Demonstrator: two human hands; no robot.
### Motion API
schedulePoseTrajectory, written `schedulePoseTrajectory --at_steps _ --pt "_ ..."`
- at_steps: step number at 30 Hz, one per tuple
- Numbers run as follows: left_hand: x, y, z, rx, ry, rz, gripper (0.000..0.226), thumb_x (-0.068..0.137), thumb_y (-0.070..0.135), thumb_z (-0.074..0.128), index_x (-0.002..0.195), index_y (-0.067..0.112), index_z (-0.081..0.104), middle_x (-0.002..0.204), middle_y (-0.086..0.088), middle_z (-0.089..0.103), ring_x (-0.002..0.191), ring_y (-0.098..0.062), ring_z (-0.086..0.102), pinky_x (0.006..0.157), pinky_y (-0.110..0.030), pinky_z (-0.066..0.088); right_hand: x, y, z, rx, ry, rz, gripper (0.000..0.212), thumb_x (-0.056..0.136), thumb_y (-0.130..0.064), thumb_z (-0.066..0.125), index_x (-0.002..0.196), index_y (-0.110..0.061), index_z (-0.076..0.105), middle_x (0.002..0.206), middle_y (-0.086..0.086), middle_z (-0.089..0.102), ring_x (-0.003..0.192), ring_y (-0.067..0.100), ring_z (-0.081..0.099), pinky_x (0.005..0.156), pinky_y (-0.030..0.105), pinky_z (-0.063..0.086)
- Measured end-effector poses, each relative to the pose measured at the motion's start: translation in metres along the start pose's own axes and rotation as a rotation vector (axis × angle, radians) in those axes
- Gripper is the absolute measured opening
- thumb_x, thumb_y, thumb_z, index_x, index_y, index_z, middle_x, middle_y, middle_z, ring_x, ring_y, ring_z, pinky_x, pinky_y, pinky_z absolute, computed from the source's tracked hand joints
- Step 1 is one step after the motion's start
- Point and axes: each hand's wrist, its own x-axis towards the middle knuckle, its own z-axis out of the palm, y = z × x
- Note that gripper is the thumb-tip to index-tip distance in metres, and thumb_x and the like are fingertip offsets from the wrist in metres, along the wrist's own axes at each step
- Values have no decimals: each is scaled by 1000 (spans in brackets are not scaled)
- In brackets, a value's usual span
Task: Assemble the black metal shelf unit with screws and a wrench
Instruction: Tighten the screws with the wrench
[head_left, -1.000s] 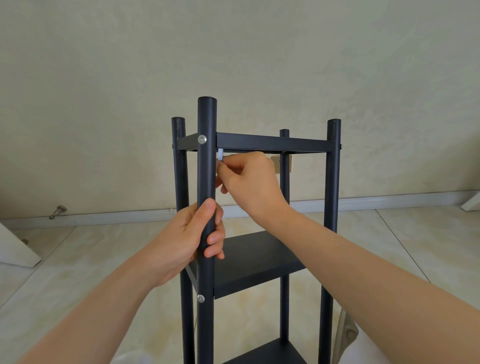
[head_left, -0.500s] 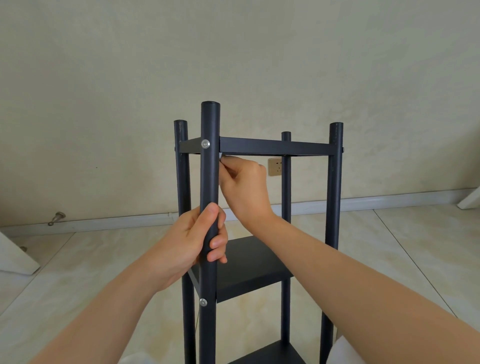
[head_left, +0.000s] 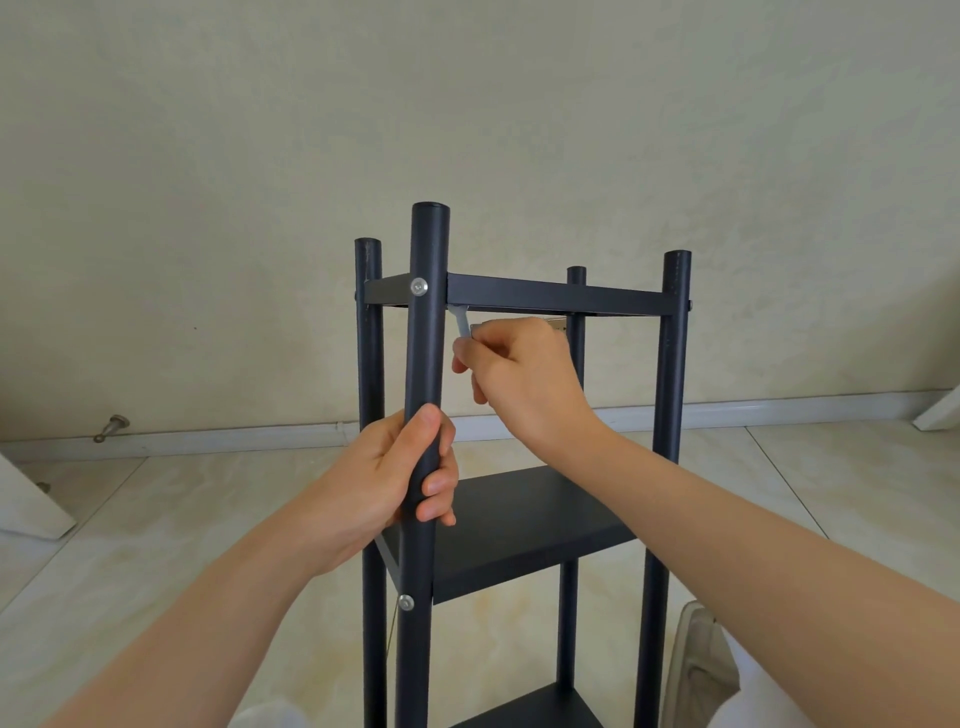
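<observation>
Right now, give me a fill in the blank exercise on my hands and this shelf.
The left hand grips the front post, which is coloured ____.
The right hand holds a wrench just ____ the top shelf.
The screw above the left hand is coloured ____.
Missing words: black; below; silver.

My head carries the only camera: it looks forward and a little down, close in on the shelf unit (head_left: 519, 519), whose front post (head_left: 428, 322) stands nearest the lens. My left hand (head_left: 384, 473) and right hand (head_left: 524, 374) reach in from below (wide lens), with the wall (head_left: 467, 104) straight ahead.
</observation>
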Motion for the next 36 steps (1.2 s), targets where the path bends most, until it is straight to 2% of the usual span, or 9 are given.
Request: schedulePoseTrajectory --at_steps 9,11,14,20,24,28,31,33,36 --pt "-1 1 -1 6 -2 -6 42 84 69 45 73 29 54 61 0 43 50 -15 42 67 -31 53 -2 -12 -1 35 -14 -23 37 98 -14 55 64 -10 69 43 -12 54 40 2 45 51 8 35" --pt "-1 1 -1 3 -1 -5 45 87 70 45 73 29 54 61 0 43 50 -15 41 67 -31 53 -2 -12 1 28 -14 -30 38 99 -15 55 66 -6 71 39 -15 50 38 4 42 50 9 35" --pt "-1 -1 -1 8 2 5 44 85 70 45 74 29 54 61 0 42 50 -15 41 68 -30 53 1 -10 7 29 -10 -29 37 100 -16 54 71 -3 73 49 -12 57 46 6 42 53 16 39" --pt "1 -2 -3 12 0 -6 46 84 73 46 74 29 54 61 0 42 50 -15 41 69 -31 53 8 -1 24 66 79 -64 42 100 -11 53 60 2 58 48 -18 48 44 3 45 53 12 34" --pt "1 -1 -3 18 2 -8 49 81 77 48 74 29 54 60 1 42 49 -14 41 68 -30 53 12 4 32 70 151 -122 38 98 -6 51 61 -11 53 53 -21 45 48 2 49 58 11 36" --pt "0 -1 -3 19 -4 -8 47 84 73 45 74 28 53 60 0 42 49 -13 41 68 -30 54 11 6 32 54 145 -151 37 99 -7 51 63 -7 58 54 -19 48 51 -7 53 57 7 36" --pt "-1 -1 -3 26 1 -11 45 85 70 43 73 28 53 60 0 42 49 -14 42 68 -31 54 8 10 27 1 74 -134 37 100 -8 52 63 -5 59 53 -20 51 51 0 53 58 10 40" --pt "-1 0 -3 34 9 -6 45 86 70 42 73 28 53 60 0 42 49 -14 41 68 -31 54 5 9 23 -10 4 -89 36 99 -8 50 65 -1 62 54 -14 58 51 4 54 60 17 47" --pt "-1 0 -1 43 14 1 45 86 70 42 73 28 53 60 0 42 49 -15 41 68 -32 54 1 4 15 0 -25 -28 35 100 -11 48 70 -5 65 57 1 66 47 1 53 56 13 43"
